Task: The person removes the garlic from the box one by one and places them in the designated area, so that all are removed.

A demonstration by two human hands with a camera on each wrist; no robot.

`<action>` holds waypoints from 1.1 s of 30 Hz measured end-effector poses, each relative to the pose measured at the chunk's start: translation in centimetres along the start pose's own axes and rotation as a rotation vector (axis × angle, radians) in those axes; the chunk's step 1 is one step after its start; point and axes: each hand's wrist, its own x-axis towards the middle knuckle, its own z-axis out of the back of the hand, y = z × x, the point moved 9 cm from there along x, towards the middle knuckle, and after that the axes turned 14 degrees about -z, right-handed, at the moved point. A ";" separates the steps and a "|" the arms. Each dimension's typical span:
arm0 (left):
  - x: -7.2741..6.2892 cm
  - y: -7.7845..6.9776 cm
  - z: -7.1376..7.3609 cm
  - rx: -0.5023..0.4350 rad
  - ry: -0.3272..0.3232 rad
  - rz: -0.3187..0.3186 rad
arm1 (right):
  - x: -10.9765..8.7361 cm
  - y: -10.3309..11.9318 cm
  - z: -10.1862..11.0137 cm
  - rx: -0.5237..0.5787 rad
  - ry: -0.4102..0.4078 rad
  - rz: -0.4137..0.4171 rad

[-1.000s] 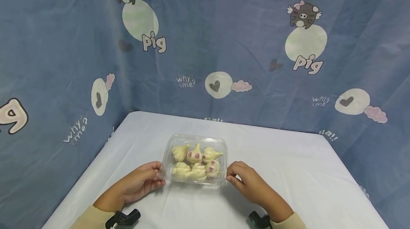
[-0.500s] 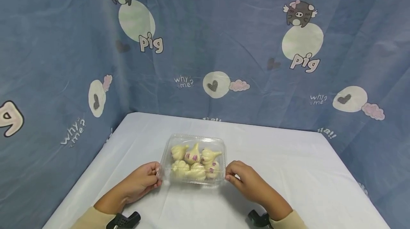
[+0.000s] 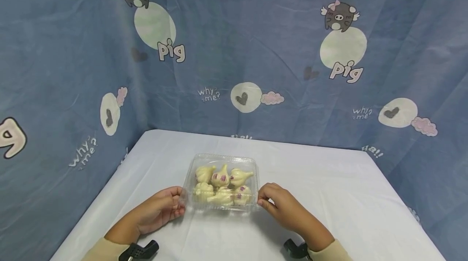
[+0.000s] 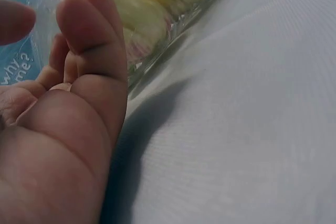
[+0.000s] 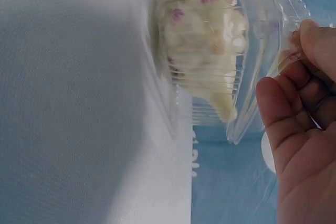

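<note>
A clear plastic clamshell box (image 3: 226, 158) sits on the white table, holding several pale garlic bulbs (image 3: 221, 177) with purple patches. Its lid looks closed in the head view, while the right wrist view shows a gap between lid and base along the near rim. At the box's left side is my left hand (image 3: 161, 210), fingers loosely bent against the plastic and thumb apart from them in the left wrist view. My right hand (image 3: 281, 206) pinches the lid's edge (image 5: 289, 51) at the right corner between thumb and index finger.
The white-covered table (image 3: 321, 188) extends around the box on every side. Behind and to the left hangs a blue curtain (image 3: 219, 50) with pig prints. A black wrist device (image 3: 139, 251) sits at each cuff.
My left fingers have loosened from the box's left corner, where they gripped it half a second ago. Garlic bulbs in the front row have shifted slightly. The right hand stays put.
</note>
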 end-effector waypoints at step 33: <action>0.2 -0.1 -0.6 0.135 0.025 0.015 | -0.1 0.0 0.3 0.059 0.000 0.036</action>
